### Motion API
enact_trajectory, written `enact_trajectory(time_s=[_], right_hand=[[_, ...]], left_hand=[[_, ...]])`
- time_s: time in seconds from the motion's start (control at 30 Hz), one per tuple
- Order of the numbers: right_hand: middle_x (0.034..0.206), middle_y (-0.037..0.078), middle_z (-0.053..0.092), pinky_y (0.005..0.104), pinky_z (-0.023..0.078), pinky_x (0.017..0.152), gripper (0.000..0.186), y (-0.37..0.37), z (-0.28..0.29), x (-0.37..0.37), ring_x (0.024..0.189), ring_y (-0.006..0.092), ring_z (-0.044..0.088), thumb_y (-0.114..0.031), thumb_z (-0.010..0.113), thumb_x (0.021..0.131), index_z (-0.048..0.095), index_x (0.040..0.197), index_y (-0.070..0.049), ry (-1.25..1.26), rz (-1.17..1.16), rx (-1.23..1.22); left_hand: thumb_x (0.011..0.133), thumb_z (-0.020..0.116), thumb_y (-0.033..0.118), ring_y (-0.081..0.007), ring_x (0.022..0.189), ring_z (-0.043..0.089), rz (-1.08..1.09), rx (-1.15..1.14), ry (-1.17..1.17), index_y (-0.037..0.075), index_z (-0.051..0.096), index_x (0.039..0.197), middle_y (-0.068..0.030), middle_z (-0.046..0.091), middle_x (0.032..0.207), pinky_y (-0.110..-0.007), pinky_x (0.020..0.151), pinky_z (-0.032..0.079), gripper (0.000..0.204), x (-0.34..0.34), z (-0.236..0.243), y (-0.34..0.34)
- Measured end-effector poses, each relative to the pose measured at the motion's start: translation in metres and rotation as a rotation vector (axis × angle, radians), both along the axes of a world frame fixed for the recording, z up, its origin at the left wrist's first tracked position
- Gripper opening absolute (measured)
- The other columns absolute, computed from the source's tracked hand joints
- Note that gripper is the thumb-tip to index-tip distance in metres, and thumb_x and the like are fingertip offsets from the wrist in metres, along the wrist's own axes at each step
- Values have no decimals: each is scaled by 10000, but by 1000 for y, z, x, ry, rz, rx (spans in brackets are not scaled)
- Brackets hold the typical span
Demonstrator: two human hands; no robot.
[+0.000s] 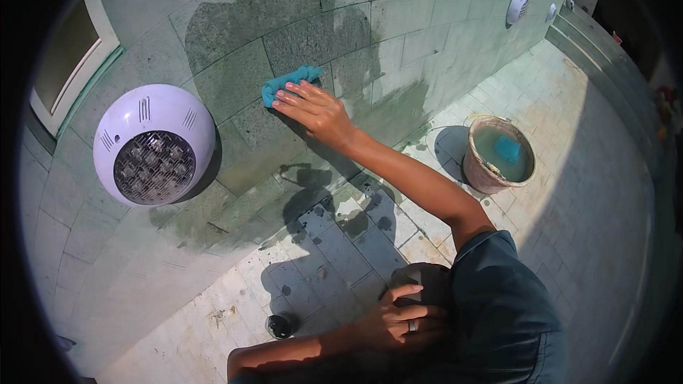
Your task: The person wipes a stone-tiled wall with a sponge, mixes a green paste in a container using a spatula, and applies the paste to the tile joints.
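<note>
The right hand (313, 110) is near the upper middle of the frame. Its fingers sit close together and hold a bunched blue cloth (284, 87) flat on the green tiled wall (420, 11); the thumb is hidden. The wall is dark and wet above the cloth and around it.

The left hand (405, 323) is at the lower middle, with a ring (412, 326) on one finger. Its grip is loose, fingers a bit spread, resting on a dark bent knee (423, 281).

A big round white wall light (153, 110) sticks out on the left, covering some tiles. A window frame (99, 50) is at the upper left, and a smaller white lamp (518, 8) is at the upper right.

Right of the middle, a dirty bucket (484, 174) of cloudy water stands on the tiled floor (562, 178). Something blue (507, 149) is in it. The right arm hides part of the floor. A small round dark thing (278, 326) sits at the lower middle.
</note>
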State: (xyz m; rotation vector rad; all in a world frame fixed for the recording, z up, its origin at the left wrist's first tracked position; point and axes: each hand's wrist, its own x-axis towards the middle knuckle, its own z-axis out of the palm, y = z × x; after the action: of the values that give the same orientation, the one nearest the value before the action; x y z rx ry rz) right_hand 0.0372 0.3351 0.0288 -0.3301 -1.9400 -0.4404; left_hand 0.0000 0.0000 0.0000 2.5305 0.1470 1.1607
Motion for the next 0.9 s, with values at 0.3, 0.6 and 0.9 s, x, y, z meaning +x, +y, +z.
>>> enact_trajectory(time_s=[0.3,0.6,0.9], right_hand=[[1334,82,631,445,441,1107,658,9,11,111,1275,298,569,140,609,671,645,1272,-126,70,-214,-98],[1261,106,674,469,475,1068,567,45,1,52,1226,314,609,131,574,738,686,1234,-118,376,-153,-38],[1347,79,622,423,505,1039,549,6,-169,104,1251,281,596,88,592,801,630,1304,-128,-88,-61,-445]], left_hand=[[904,601,115,-96,1252,566,3,3,72,191,694,1202,54,669,1257,-460,1105,319,321,2,2,-5],[908,592,122,-103,1204,600,17,53,10,179,704,1132,35,667,1249,-433,1055,385,256,10,-1,13],[911,608,137,-81,1151,621,-3,12,-41,192,724,1086,53,695,1193,-400,1015,416,217,21,5,9]])
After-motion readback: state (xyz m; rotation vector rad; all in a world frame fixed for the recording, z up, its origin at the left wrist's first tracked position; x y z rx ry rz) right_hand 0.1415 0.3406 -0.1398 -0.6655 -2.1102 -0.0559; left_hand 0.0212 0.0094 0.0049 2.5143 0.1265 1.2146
